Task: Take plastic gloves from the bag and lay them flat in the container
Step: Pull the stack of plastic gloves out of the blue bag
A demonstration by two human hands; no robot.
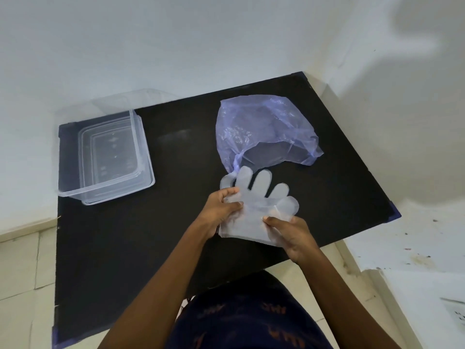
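A: Quick pass. Where's the glove?

B: Glove (pixel 261 197) is held up over the table (pixel 176 248), both hands on it. Clear plastic, fingers spread and pointing away from the person, toward the bag (pixel 264 129).

A: Left hand?

B: Left hand (pixel 219 210) grips the glove's left edge, thumb and fingers curled round the film near the glove's thumb side. Film bunches a bit there.

A: Right hand?

B: Right hand (pixel 294 238) pinches the lower right part near the cuff, thumb on top, fingers under the film. Closed on it, not loose.

A: One glove or more?

B: Can't tell, film looks layered near the cuff but it's too see-through to count.

A: Bag?

B: Pale purple, thin plastic, lying crumpled on the far right part of the table, mouth open toward the person. One twisted corner hangs down just beside the glove's fingertips, may be touching, can't say for sure. Contents not readable through the film.

A: Container?

B: Container (pixel 105 154) is clear, rectangular, sitting at the table's far left edge, well apart from the hands and bag. Open on top. Nothing readable inside, only glare and moulded marks on the bottom.

A: Rest?

B: Black table against a white wall, tiled floor below, person's dark patterned clothing at the bottom edge
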